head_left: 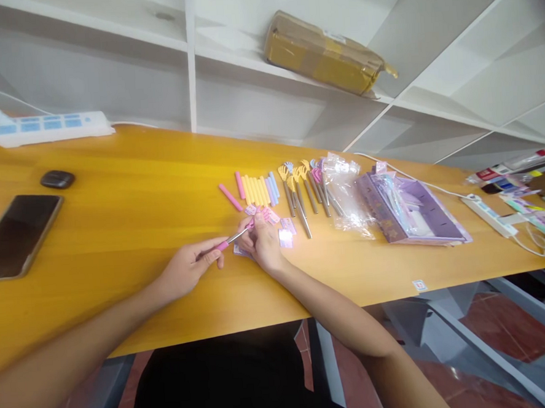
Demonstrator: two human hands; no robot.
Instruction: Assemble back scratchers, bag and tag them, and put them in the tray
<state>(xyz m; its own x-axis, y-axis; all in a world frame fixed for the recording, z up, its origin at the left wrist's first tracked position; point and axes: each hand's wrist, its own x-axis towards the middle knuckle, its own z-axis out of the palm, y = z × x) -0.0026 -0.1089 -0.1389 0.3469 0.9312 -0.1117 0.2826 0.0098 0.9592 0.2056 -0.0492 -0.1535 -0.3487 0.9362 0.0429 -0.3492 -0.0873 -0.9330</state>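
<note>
A back scratcher with a metal rod [237, 235] and pink handle spans my two hands above the table. My left hand [195, 264] is closed round the pink handle. At the other end, the fingers of my right hand [263, 241] pinch the scratcher by its pink head, which they partly cover. Small printed cards [287, 226] lie under and beside my right hand. Just beyond are yellow handle tubes [256, 191] in a row, with pink and purple-blue ones at the sides. To their right lie several claw-headed scratcher rods [299, 193] in yellow, blue and pink.
Clear plastic bags [348, 193] lie beside a purple box [393, 221] on the right. A phone [18, 235], a black case [57, 179] and a power strip [49, 128] are at left. Another strip [490, 215] lies far right. A taped parcel [323, 53] sits on the shelf.
</note>
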